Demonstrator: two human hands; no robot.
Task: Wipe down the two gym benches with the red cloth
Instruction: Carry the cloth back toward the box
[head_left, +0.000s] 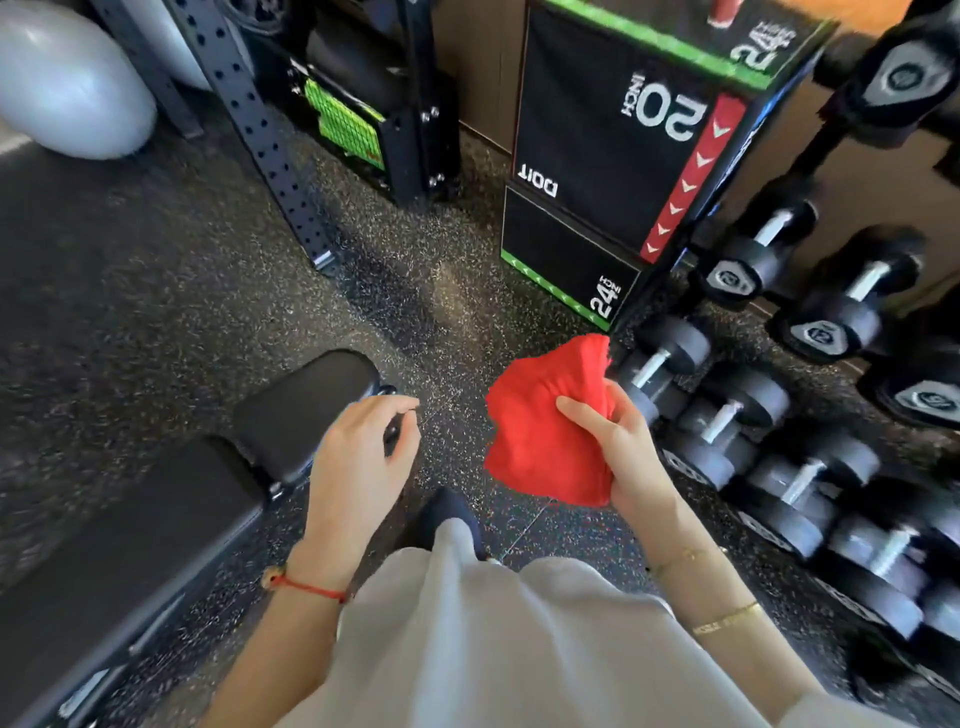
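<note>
Head camera looks steeply down, close above floor (208, 291).

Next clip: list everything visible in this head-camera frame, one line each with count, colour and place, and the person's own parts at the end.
gym bench: one, black padding, lower left.
red cloth: one, bunched, held centre right.
plyo box: one, black with green and red edges, top centre.
dumbbells: about ten showing, dark grey heads, on a rack at right.
exercise ball: one, pale grey, top left.
rack upright: one, black, perforated, upper left.
floor: dark speckled rubber.
trousers: light grey, bottom centre.
shoe: one visible, dark.
left hand: empty, fingers loosely spread, by the bench end.
right hand: gripping the cloth.
</note>
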